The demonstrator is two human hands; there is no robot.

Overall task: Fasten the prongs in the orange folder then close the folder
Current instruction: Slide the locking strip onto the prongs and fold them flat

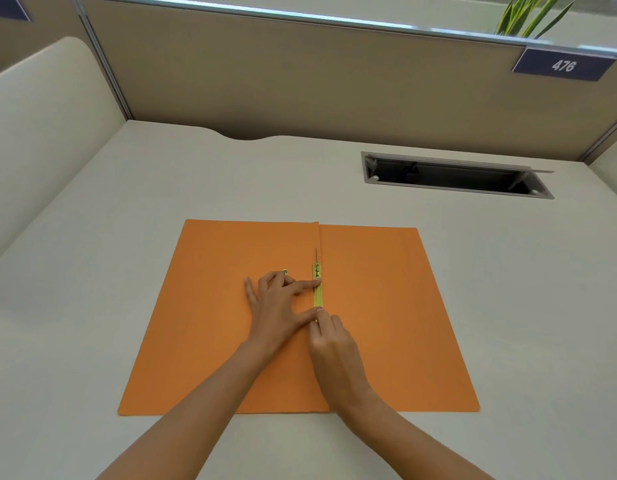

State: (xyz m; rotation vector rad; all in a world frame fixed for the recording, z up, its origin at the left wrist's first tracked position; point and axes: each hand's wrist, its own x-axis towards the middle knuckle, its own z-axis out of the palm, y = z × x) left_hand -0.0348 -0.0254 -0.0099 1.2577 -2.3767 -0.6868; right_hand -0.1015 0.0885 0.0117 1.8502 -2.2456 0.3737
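The orange folder (pixel 386 306) lies open and flat on the desk (pixel 92 306), in the lower middle of the frame, with its fold running up and down the centre. Along that fold sits the metal fastener (pixel 317 292), a yellowish strip with a thin prong (pixel 315 253) sticking out past its far end. The left hand (pixel 276 306) is spread flat on the left flap, its forefinger and thumb stretched across to press on the strip. The right hand (pixel 329 344) comes in from below with its fingers curled at the strip's near end; whether they pinch the near prong or only push on it I cannot tell. The fastening step seems to be in hand, with the folder not yet closed. Next, each prong likely needs flattening and locking under the strip, then the flap can be swung shut.
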